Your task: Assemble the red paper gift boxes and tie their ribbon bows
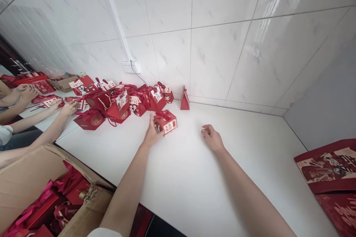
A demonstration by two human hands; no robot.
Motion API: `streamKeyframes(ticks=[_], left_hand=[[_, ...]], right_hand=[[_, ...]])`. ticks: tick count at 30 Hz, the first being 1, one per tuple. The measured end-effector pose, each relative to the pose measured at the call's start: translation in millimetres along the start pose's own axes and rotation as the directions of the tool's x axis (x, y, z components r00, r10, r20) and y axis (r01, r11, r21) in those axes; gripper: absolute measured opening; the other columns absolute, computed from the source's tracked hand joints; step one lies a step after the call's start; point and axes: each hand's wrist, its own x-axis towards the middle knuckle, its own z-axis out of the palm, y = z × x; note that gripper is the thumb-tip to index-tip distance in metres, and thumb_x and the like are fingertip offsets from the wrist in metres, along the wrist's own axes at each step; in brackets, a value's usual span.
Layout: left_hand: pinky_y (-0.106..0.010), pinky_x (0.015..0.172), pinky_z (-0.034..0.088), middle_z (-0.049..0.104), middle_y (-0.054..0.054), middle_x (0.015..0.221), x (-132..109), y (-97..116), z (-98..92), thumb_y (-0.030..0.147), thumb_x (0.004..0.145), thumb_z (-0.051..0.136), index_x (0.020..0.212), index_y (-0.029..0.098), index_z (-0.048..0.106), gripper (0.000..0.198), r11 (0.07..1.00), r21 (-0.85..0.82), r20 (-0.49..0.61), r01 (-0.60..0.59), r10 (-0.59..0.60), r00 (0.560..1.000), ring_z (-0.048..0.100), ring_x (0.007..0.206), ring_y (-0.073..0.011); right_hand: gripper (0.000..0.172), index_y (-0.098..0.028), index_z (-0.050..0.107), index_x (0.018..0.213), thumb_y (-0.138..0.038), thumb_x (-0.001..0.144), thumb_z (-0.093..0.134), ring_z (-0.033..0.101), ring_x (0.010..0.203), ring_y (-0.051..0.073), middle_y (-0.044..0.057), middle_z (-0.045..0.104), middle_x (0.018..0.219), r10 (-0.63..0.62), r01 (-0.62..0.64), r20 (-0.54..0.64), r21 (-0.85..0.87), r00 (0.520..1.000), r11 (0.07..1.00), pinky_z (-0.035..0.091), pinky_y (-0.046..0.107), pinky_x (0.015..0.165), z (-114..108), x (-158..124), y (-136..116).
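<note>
My left hand [152,133] grips a small red gift box [166,121] with a ribbon on top and a pale printed label on its front. It is held at the white table, in front of a crowd of similar boxes. To the right, my right hand [211,137] hovers over the table with its fingers curled in; whether anything small is between them cannot be made out. A narrow red pointed box [185,99] stands by the wall between and beyond my hands. Left of it, several red gift boxes [136,103] with printed tags are packed close together.
An open cardboard carton [33,163] holding red ribboned boxes stands at the lower left. Other people's hands [69,108] work along the table's left side. A red printed bag [330,166] lies at the right edge. A socket strip [131,67] is on the tiled wall.
</note>
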Motion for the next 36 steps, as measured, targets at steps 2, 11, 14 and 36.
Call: streamKeyframes(ticks=[2, 11, 14, 36], left_hand=[[-0.033, 0.085, 0.049, 0.036, -0.012, 0.144, -8, 9, 15.3, 0.025, 0.067, 0.068, 0.147, 0.029, -0.008, 0.111, 0.975, -0.219, 0.28, -0.022, 0.084, 0.956, 0.054, 0.111, -0.0248], [-0.036, 0.101, 0.039, 0.052, -0.005, 0.134, -17, 11, 71.3, 0.039, 0.086, 0.05, 0.137, 0.026, 0.041, 0.053, 0.955, -0.295, 0.393, -0.016, 0.137, 0.909, 0.051, 0.119, -0.0207], [-0.035, 0.096, 0.042, 0.061, -0.007, 0.12, -8, 9, 82.8, 0.042, 0.084, 0.053, 0.125, 0.023, 0.051, 0.045, 0.973, -0.231, 0.303, 0.024, 0.048, 0.952, 0.056, 0.111, -0.0206], [-0.029, 0.081, 0.045, 0.056, -0.007, 0.117, -28, 88, 52.2, 0.018, 0.078, 0.054, 0.098, 0.021, 0.056, 0.021, 0.904, -0.28, 0.392, -0.322, 0.414, 0.822, 0.053, 0.108, -0.0196]], right_hand=[[0.031, -0.027, 0.052, 0.108, -0.048, 0.088, 0.04, 0.06, 0.076, 0.017, 0.002, 0.064, 0.099, -0.003, 0.003, -0.017, 0.037, 1.0, 0.999, 0.045, 0.033, 0.074, -1, -1, -1], [0.041, -0.023, 0.06, 0.098, -0.059, 0.087, 0.043, 0.057, 0.086, 0.019, 0.004, 0.064, 0.1, -0.108, 0.107, -0.019, 0.391, 0.994, 0.914, 0.045, 0.03, 0.074, -8, -5, -10], [0.046, -0.02, 0.061, 0.075, -0.061, 0.086, 0.044, 0.054, 0.068, 0.017, 0.001, 0.061, 0.071, -0.149, 0.13, 0.011, 0.433, 0.989, 0.892, 0.043, 0.028, 0.067, -9, -3, -9], [0.033, -0.02, 0.059, 0.093, -0.049, 0.089, 0.044, 0.058, 0.098, 0.019, 0.006, 0.062, 0.108, -0.313, 0.271, 0.057, 0.374, 0.948, 0.887, 0.044, 0.035, 0.086, -40, -14, -83]])
